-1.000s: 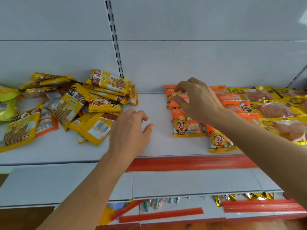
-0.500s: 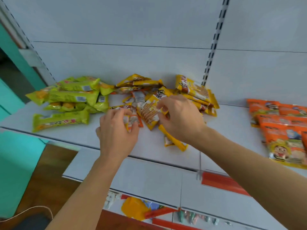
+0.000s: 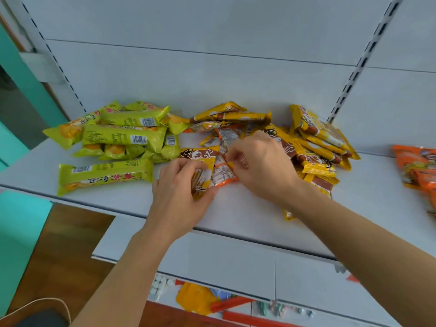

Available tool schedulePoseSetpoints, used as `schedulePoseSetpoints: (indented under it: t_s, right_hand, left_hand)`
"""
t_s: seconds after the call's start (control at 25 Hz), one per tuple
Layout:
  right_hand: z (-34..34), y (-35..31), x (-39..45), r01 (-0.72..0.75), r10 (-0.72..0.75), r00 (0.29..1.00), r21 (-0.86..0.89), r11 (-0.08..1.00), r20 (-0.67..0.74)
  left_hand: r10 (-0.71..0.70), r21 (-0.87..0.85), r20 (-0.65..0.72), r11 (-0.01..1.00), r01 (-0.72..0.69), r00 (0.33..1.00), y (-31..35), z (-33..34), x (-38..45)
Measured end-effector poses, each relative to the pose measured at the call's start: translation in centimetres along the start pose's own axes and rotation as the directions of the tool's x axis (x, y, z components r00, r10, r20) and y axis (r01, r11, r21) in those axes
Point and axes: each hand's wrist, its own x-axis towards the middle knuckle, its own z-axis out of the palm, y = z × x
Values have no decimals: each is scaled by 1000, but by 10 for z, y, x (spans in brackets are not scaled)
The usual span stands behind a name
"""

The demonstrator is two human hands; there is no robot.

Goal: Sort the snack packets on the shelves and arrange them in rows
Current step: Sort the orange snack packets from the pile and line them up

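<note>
Packets lay in loose heaps on the white shelf (image 3: 132, 201). At the middle of the shelf the left hand (image 3: 179, 192) gripped a yellow packet (image 3: 200, 171) with brown print, thumb under its near end and fingers (image 3: 186, 165) curled over its top edge. Touching its right side was a small orange-edged packet (image 3: 223, 175), and the right hand (image 3: 262, 166) reached over it with fingers bent inward; whether they pinched that packet or only brushed it could not be told. Behind and to the right sat the jumbled yellow pile (image 3: 316, 142), some packets leaning on one another. To the left was the green pile (image 3: 127, 135), with one green packet (image 3: 103, 173) lying apart at the shelf's front. Orange packets (image 3: 417, 166) lay well apart at the far right.

The step in hand seemed to be pulling the two mixed kinds apart. It would go best if each hand kept to one kind, lifted rather than dragged so the leaning pile stayed put, and set the yellow packet flat, print up, square to the shelf's front edge.
</note>
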Motion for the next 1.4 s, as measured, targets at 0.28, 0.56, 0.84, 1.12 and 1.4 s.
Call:
schedulePoseSetpoints:
  t_s: [0.28,0.56,0.84,1.12,1.4]
  right_hand:
    - [10,-5,-2,136,-64,964,-269,954,259]
    - [-28,9,15,-164,167,986,136,977,-9]
    - [-53,8,-5,-465,459,868,635,617,191]
    - [-67,21,-40,-388,536,841,776,497,77]
    - [-117,54,-76,-386,546,838,737,556,27]
  left_hand:
    - [-15,-58,-63,998,12,998,-1,0,8]
    - [-10,26,2,1000,10,1000,-1,0,6]
    - [-34,-757,53,651,62,998,57,-3,28]
    - [-232,-921,178,303,245,956,96,17,34]
    - [-74,-895,365,249,371,928,140,31,36]
